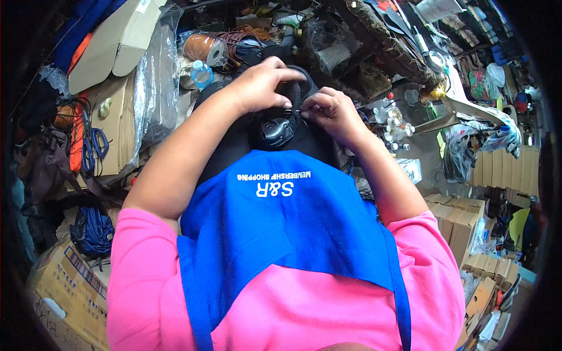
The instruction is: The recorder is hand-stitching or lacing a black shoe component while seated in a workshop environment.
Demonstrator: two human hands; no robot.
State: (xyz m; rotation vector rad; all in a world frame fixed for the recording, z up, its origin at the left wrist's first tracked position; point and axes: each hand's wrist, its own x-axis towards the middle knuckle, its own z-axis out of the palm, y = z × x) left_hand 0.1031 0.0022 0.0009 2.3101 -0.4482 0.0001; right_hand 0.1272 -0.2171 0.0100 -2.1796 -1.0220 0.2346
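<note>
A black shoe (276, 132) with a shiny rounded end rests between my thighs, just beyond the blue apron (263, 216). My left hand (266, 88) curls over the shoe's far left side, its thumb and fingers gripping the dark upper edge. On the right, my right hand (332, 112) has its thumb and forefinger pinched together at the shoe's edge. A thin pale glint shows between the two sets of fingertips; it is too small to name. Black material around the shoe blends with it, so its full outline is hard to make out.
Beyond my hands lie an orange cord spool (205, 49) and a clear bottle (202, 75). Blue-handled scissors (95, 143) rest by flattened cardboard (114, 111) at left. Several small bottles (393, 123) stand at right, near a pale curved strip (474, 111). Cardboard boxes (456, 222) are stacked further right.
</note>
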